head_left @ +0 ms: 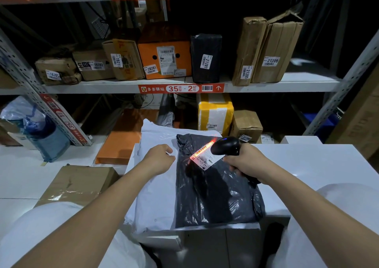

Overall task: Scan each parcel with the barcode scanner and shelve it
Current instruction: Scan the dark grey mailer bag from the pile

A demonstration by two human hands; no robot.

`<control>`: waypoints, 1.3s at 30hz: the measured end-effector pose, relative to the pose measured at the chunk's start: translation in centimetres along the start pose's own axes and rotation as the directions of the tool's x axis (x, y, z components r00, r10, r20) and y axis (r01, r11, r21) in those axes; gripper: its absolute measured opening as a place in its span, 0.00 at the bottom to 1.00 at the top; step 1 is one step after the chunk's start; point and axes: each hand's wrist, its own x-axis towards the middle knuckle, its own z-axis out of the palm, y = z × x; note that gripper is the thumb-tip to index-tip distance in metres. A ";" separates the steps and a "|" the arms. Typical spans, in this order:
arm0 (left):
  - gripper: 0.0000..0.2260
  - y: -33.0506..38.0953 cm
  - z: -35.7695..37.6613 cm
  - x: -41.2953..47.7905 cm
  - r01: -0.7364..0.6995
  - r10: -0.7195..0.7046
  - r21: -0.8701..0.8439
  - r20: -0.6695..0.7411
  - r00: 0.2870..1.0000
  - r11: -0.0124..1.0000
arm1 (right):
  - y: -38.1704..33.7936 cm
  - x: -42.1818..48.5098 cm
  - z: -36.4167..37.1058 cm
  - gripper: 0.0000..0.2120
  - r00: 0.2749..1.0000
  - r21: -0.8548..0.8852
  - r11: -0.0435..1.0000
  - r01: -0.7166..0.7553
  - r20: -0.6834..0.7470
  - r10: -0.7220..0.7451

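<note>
Under my right hand, whose grip is wrapped round the black handheld barcode scanner, the red beam crosses the white label of the black plastic parcel bag. That bag's long axis runs toward me on the white surface. My left hand, loosely curled and empty, rests just beside its left edge, nearer for lifting.

Glowing red from the barcode scanner across a white label, glaring off the black bag, dimming behind the shelves, bending at wide-angle edges.

We see a white table carrying a white mailer bag; the shelf marked 35-2 bears a row of labelled cardboard boxes
</note>
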 end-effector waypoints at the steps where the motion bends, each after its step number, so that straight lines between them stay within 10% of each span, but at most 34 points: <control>1: 0.16 0.0 0.0 0.0 0.000 0.000 0.003 0.002 1.000 1.000 | 0.0 -0.1 -0.1 0.10 1.000 -0.002 1.000 0.000 -0.001 0.000; 39: 0.17 0.5 0.8 -3.5 -0.021 0.020 0.017 0.041 0.999 1.000 | 2.0 -5.3 -2.5 0.08 0.998 0.126 0.991 0.048 0.031 -0.053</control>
